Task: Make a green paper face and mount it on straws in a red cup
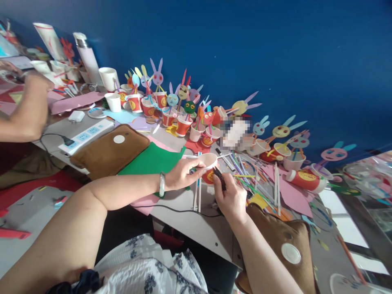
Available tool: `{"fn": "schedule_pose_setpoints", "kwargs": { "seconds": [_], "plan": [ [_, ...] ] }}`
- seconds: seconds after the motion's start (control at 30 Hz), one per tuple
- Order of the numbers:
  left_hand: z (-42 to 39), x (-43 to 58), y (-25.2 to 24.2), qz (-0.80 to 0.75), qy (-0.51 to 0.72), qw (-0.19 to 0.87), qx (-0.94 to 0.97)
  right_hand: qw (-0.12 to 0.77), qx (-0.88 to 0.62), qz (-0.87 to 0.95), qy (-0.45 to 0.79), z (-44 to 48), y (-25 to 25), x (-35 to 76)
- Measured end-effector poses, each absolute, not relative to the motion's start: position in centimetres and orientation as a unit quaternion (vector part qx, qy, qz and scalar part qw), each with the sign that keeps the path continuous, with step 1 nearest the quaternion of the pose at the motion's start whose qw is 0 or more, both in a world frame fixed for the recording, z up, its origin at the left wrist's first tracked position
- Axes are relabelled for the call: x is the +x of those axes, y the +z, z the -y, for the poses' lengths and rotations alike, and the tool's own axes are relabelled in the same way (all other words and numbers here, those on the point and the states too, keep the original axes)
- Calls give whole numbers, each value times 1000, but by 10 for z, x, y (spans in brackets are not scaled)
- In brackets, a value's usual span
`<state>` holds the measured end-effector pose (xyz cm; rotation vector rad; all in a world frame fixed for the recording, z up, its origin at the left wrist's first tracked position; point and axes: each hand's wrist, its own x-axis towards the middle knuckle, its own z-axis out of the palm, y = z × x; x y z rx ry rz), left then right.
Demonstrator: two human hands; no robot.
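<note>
My left hand [184, 173], with a pale bangle at its wrist, pinches the rim of a red and white paper cup [208, 160] above the table. Close against the cup's right side, my right hand [231, 196] is closed around a slim black hand tool [218, 174]. The tool's tip is at the cup's rim; its exact kind is hard to make out. Under the cup lie white paper sticks [197, 199]. To the left, a green paper sheet [156, 160] is spread out, and several coloured sticks [245, 165] are heaped to the right.
Paper cups with rabbit faces [183, 124] line the blue wall. A brown cushion [113, 149] and a power strip [87, 136] lie left, another brown cushion [283, 241] right. A black cable [180, 209] crosses the front. Another person's arm [29, 108] reaches in at far left.
</note>
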<state>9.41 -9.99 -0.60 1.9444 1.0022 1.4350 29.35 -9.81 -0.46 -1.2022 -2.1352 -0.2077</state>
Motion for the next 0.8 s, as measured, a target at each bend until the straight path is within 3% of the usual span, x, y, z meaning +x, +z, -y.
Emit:
{"fn": "schedule_pose_setpoints", "kwargs": {
  "seconds": [0.8],
  "plan": [
    [101, 94, -3, -350, 544, 274, 711, 332, -459, 821, -64, 101, -2, 292]
  ]
}}
